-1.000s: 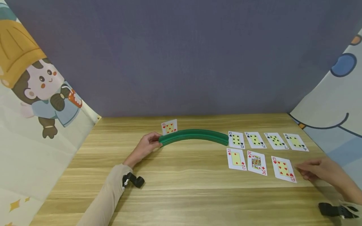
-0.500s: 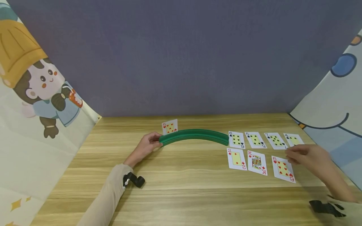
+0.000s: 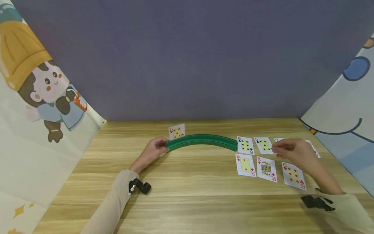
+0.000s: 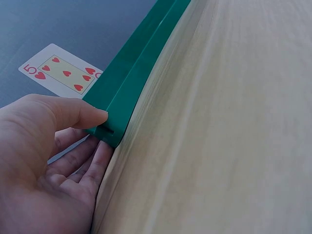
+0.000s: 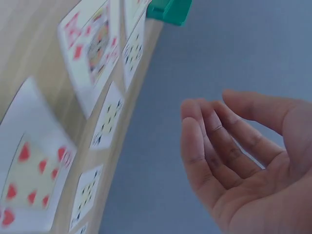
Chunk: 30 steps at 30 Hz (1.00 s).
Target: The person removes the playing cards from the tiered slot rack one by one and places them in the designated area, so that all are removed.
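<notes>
At its left end, my left hand (image 3: 152,151) pinches a green curved card holder (image 3: 201,139). In the left wrist view the thumb lies on top of the holder (image 4: 131,73), with fingers beneath. A five of hearts (image 3: 176,131) rises by that end, its lower edge hidden. My right hand (image 3: 296,156) hovers over the cards at the right with fingers loosely bent; the right wrist view shows nothing in its grasp. It covers most of the seven of spades (image 3: 280,140) and the four of spades (image 3: 315,150). The five of spades (image 3: 264,146) is just left of its fingertips.
A six of spades (image 3: 245,145) lies by the holder's right end. Nearer me are a two of diamonds (image 3: 245,164), a king of diamonds (image 3: 266,169) and a six of hearts (image 3: 293,175). A dark wall (image 3: 198,65) stands behind the wooden table (image 3: 187,201).
My right hand has moved left and away from me, from beside the six of hearts to above the back row of cards. The left hand keeps its grip on the holder.
</notes>
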Available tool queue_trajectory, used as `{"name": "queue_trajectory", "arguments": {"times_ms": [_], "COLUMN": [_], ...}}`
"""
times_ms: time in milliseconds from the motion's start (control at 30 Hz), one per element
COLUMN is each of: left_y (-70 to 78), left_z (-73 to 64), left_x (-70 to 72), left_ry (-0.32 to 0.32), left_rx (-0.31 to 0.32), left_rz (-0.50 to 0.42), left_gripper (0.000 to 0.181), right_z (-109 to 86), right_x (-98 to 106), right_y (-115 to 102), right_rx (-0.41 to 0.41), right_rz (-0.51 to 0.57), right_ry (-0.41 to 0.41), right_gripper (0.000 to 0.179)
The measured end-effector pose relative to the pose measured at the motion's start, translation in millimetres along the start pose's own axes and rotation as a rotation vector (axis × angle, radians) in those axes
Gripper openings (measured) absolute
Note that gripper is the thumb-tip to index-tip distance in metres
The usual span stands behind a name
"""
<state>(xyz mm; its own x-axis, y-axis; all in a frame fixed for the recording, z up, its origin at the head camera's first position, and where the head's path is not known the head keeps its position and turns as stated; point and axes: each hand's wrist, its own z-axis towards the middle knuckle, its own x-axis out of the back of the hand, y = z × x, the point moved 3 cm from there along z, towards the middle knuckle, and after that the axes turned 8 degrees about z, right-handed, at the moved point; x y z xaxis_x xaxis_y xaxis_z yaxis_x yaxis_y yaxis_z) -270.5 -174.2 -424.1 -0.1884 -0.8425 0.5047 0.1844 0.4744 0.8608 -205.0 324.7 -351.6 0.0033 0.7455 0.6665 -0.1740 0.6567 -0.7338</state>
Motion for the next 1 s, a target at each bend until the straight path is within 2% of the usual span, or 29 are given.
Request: {"name": "queue_trajectory", "arguments": {"times_ms": [167,400,733,1000], "left_y": [22.7,-10.1,-9.2,-7.2], "left_z": [-9.7,5.3,3.9,2.6], "left_x": [3.0,-3.0,-1.7,-2.2], "left_ry": [-0.016,-0.007,0.029,0.019], "left_rx": [-0.008,0.000,-0.015,-0.011], "left_rz": [0.011,0.016,0.015,0.013], "left_gripper": [0.035,0.037,0.033,0.034], "right_z": [7.9,19.8,43.5,61.6], "right_x": [-12,-28,-52,-74], "right_y": [-17,-43,-69,-84], "right_rx": [0.044,0.103,0.206,0.196], "right_rz": [-0.005,-0.017,0.004,0.068], "right_ry": [0.005,0.016,-0.004,-0.036], "right_gripper": [0.029,0.023,0.016,0.018]}}
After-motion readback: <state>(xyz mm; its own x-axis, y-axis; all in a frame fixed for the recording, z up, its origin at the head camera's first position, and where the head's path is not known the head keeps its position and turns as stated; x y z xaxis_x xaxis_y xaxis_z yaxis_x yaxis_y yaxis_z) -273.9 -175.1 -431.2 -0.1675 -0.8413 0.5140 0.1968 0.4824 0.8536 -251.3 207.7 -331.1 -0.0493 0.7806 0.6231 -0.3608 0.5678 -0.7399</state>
